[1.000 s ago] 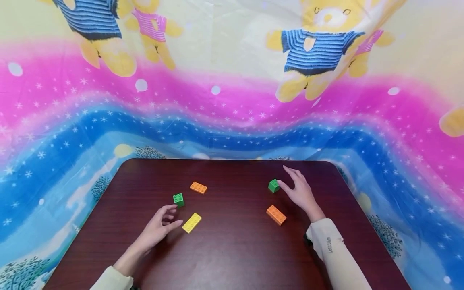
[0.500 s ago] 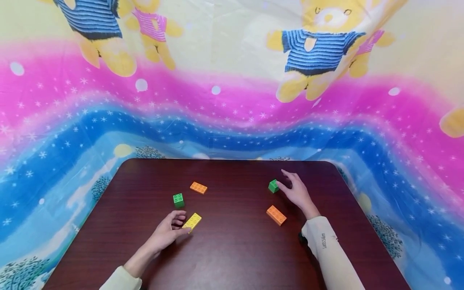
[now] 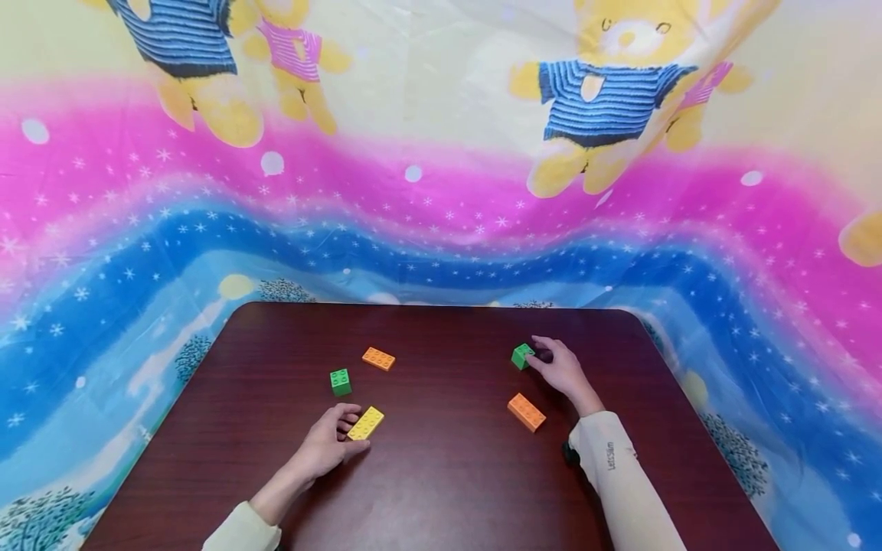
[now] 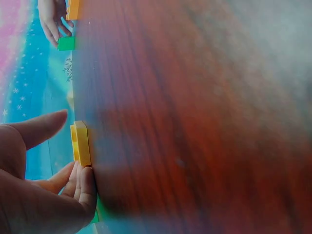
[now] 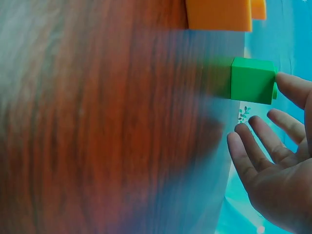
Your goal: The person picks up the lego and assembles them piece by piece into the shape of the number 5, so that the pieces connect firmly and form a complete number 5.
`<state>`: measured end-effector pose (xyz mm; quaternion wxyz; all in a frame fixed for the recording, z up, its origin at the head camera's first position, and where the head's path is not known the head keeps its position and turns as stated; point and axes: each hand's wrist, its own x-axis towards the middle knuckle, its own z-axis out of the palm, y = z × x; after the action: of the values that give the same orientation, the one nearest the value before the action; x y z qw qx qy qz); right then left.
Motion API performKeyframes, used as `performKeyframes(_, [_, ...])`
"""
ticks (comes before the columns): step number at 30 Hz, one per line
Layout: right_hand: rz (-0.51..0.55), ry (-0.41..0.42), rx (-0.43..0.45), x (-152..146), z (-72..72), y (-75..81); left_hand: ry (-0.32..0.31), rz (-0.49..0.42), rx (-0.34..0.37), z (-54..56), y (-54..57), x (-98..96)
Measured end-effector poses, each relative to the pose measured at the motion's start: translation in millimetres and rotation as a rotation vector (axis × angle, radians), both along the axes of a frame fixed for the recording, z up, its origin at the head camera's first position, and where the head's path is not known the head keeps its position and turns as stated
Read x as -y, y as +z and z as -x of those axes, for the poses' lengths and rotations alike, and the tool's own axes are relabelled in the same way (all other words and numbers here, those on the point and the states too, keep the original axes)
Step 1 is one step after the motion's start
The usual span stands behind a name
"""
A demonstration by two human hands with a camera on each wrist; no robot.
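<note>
At the left of the table my left hand point(image 3: 327, 444) spreads its thumb and fingers around a yellow toy building brick point(image 3: 366, 423). In the left wrist view the fingertips point(image 4: 86, 176) are right at one end of the yellow brick point(image 4: 82, 145), while the thumb stands apart from it. On the other side, my right hand point(image 3: 565, 372) is beside a green brick point(image 3: 521, 356). The right wrist view has its thumb tip at the studded top of the green brick point(image 5: 252, 81), with the other fingers spread and apart from it.
A second green brick point(image 3: 341, 382) sits just beyond my left hand, and a flat orange brick point(image 3: 379, 359) lies behind that. A thicker orange brick point(image 3: 527, 412) lies in front of my right hand. Patterned cloth point(image 3: 441, 191) hangs behind the dark wooden table point(image 3: 441, 490).
My left hand has moved from beside the left green brick towards me and right, to the yellow brick. My right hand has come down closer to its green brick. The bricks stay put.
</note>
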<state>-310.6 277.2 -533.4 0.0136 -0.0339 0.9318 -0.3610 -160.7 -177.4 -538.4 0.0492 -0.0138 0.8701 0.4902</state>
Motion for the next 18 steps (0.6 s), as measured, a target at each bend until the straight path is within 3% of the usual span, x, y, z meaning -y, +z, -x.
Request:
performKeyframes(7, [0.047,0.006,0.025,2.0,1.4,-3.8,-0.002,0.041,-0.037,-1.1,0.1,-2.1])
performKeyframes(18, [0.035,0.018,0.025,6.4,2.5,-2.5,-0.015,0.073,-0.063,2.2,-1.8,0.2])
